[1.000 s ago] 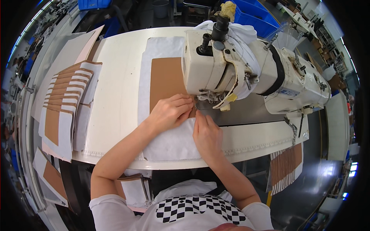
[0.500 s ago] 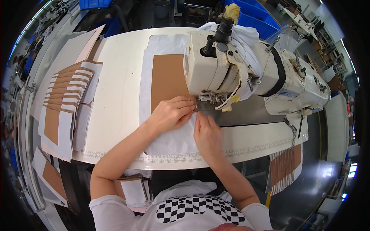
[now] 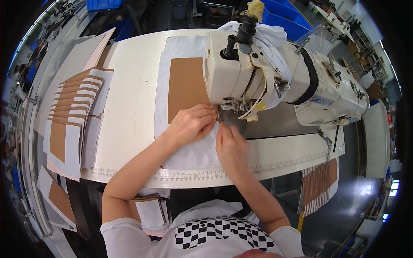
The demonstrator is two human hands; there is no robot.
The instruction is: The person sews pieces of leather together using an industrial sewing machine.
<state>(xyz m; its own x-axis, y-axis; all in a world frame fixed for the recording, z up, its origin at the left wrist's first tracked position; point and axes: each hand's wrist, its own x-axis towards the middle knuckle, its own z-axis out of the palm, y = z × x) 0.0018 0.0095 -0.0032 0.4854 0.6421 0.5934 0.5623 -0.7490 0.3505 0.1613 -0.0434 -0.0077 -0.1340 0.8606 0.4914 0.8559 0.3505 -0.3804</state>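
Observation:
A white sheet with a brown panel (image 3: 186, 86) lies on the sewing table, its right edge under the head of a sewing machine (image 3: 226, 73). My left hand (image 3: 192, 122) rests on this piece, fingers bunched together and gripping its edge just in front of the presser foot (image 3: 220, 112). Close beside it, my right hand (image 3: 231, 146) pinches the same edge between thumb and fingers, slightly nearer to me. The fingertips of both hands almost meet. Whatever small part lies between them is hidden.
Several overlapped brown-and-white pieces (image 3: 71, 107) are stacked on the table's left side. A printed ruler strip (image 3: 193, 175) follows the front edge. More pieces (image 3: 319, 185) hang at the right below the tabletop. Blue bins (image 3: 284, 17) stand behind the machine.
The whole view has shifted slightly. Both hands keep nearly the same hold at the edge by the presser foot; no clear movement of the piece shows.

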